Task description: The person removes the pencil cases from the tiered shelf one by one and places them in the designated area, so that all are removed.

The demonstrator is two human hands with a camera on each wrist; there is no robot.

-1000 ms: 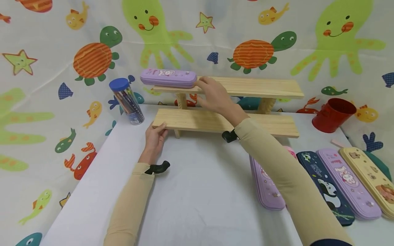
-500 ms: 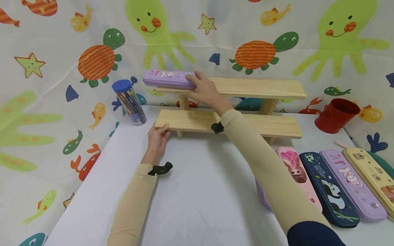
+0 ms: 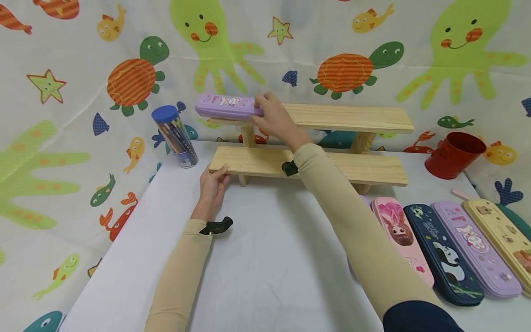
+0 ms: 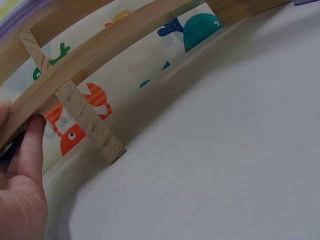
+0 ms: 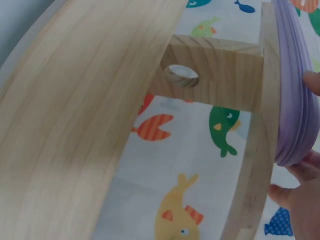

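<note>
A purple pencil case lies along the left end of the upper shelf of a two-tier wooden rack. My right hand holds the case's right end, fingers at the top and thumb low at the front. The right wrist view shows fingertips against the ridged side of the purple case. My left hand grips the front left corner of the lower shelf, thumb on top. Fingers below the board appear in the left wrist view, where the left hand is partly cut off.
Several pencil cases lie at right: pink, navy with a panda, purple and yellow. Another purple one is mostly hidden by my right sleeve. A blue-lidded pencil tub stands left; a red bucket stands right.
My right hand has moved left from beside the case onto its right end. The left hand keeps its grip on the lower shelf. The head view has shifted slightly.
</note>
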